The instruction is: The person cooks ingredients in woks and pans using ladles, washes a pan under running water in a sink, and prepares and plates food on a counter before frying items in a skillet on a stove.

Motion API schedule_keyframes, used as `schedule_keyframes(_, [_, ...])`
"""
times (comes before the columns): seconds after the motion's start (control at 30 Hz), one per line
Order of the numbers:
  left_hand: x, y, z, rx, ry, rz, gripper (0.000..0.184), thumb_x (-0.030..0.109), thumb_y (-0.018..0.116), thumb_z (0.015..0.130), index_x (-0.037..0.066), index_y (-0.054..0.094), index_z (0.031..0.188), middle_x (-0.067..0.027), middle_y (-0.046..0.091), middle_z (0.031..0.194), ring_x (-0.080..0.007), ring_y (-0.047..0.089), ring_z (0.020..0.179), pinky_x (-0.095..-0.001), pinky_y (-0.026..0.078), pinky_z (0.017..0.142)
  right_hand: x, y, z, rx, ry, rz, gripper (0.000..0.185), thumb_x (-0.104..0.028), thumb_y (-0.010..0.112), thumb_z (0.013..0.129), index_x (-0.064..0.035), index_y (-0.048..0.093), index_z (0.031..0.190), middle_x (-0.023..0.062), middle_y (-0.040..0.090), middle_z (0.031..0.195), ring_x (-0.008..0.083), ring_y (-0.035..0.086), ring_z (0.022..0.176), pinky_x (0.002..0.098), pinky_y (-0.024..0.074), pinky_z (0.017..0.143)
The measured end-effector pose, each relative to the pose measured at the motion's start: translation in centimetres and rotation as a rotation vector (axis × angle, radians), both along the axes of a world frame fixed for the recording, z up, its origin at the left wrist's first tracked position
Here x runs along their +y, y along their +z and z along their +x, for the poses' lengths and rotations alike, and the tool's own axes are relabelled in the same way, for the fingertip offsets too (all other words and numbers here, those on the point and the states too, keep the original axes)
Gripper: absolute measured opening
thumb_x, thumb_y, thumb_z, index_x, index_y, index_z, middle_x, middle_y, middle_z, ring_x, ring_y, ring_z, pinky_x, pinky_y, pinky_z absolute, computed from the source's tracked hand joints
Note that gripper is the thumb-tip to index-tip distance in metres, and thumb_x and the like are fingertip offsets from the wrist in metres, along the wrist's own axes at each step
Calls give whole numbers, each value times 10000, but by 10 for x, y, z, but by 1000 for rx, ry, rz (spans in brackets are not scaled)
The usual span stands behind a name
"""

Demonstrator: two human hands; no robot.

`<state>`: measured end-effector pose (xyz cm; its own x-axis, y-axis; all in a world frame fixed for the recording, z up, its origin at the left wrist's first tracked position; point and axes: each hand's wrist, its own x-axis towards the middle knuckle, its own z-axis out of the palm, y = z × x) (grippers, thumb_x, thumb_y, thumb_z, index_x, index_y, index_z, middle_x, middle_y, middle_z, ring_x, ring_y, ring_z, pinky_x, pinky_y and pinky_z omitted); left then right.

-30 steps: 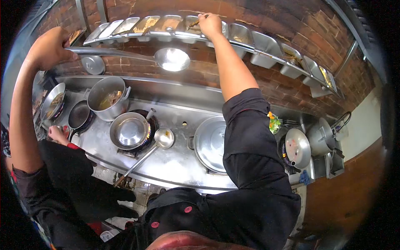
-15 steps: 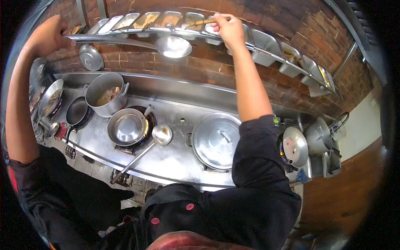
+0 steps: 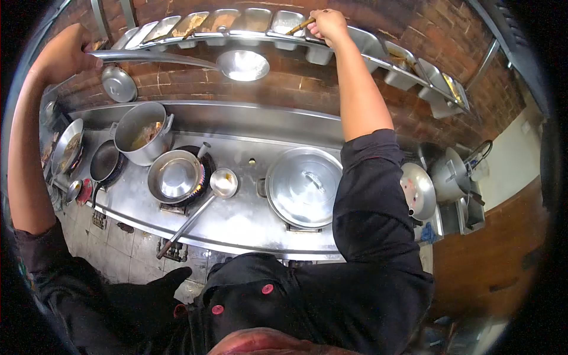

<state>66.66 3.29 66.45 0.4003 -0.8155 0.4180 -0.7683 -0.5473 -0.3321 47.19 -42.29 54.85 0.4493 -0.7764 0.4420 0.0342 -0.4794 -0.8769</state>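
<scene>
My left hand (image 3: 68,54) is closed around the handle of a long steel ladle (image 3: 242,65), held level below a rack of metal containers. The round bowl of the ladle faces up; I cannot make out any contents. My right hand (image 3: 328,26) grips a thin brown spoon handle (image 3: 305,25) above the rack. Its lower end points into a metal container (image 3: 288,22) with whitish contents, and whether it carries anything is unclear. Left of that container stand others, one with brown powder (image 3: 222,21) and one with a yellowish ingredient (image 3: 190,25).
On the steel stove top (image 3: 236,210) stand a tall stockpot (image 3: 142,155) with broth, a pan (image 3: 175,177) over a flame, and a large lidded pot (image 3: 305,188). A second ladle (image 3: 223,183) lies between them. A black skillet (image 3: 107,161) is left; a wok (image 3: 417,192) is right.
My right hand has moved the spoon rightward along the rack, to the container with whitish contents. The ladle in my left hand stays nearly in place. The whole view has shifted slightly.
</scene>
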Motion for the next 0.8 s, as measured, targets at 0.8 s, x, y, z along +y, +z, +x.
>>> schedule_keyframes(0.8, [-56, 21, -59, -318, -126, 390, 456, 313, 655, 729, -27, 591, 1026, -226, 618, 785, -350, 604, 677, -398, 462, 602, 147, -42, -55, -300, -546, -1187, 191, -135, 576, 730, 2, 591, 862, 152, 617, 705, 256, 581, 560, 324, 472, 514])
